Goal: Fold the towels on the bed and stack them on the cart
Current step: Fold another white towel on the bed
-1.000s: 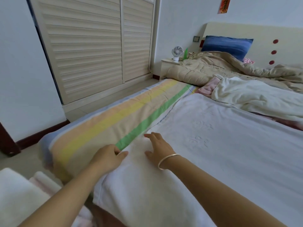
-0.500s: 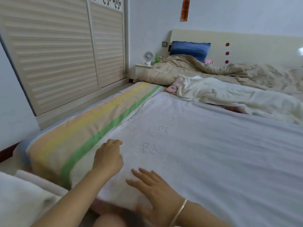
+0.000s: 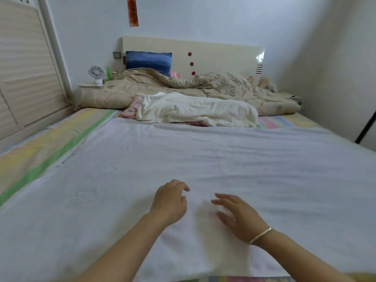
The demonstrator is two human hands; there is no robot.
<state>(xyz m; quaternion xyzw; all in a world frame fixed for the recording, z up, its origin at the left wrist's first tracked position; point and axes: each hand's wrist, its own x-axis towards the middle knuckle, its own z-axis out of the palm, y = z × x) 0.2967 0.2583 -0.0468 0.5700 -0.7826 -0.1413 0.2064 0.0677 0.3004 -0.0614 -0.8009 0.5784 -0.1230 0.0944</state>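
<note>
Found the white towel point(image 3: 203, 159) spread flat over the near part of the bed point(image 3: 289, 121), covering it almost from side to side. Judged its long axis to run across the bed, left to right, with the right end cut off by the frame's edge and the left end pointing toward the wardrobe side. Noted soft terry cloth, faintly rippled, with a dim woven pattern near the left edge.

Saw the left hand point(image 3: 169, 202) resting on the towel near its front edge, fingers loosely curled, gripping nothing. Saw the right hand point(image 3: 238, 214) just beside it, fingers straight and spread, blurred, holding nothing; could not tell whether touching the cloth or just above it. Noted a thin metal bangle point(image 3: 260, 235) on the right wrist.

Beyond the towel's far edge, found a crumpled heap of cream cloth point(image 3: 195, 110) with pink fabric point(image 3: 132, 108) poking out at its left. Behind that, saw a rumpled beige quilt point(image 3: 203, 86), puffy and stitched, in front of a blue pillow point(image 3: 148, 61) and a glossy cream headboard point(image 3: 223, 55) with three red dots. At left, noted a pastel striped sheet point(image 3: 50, 147), its green band nearest the towel, a small white fan point(image 3: 96, 73) on a nightstand point(image 3: 89, 85), and louvred wardrobe doors point(image 3: 24, 68).
</note>
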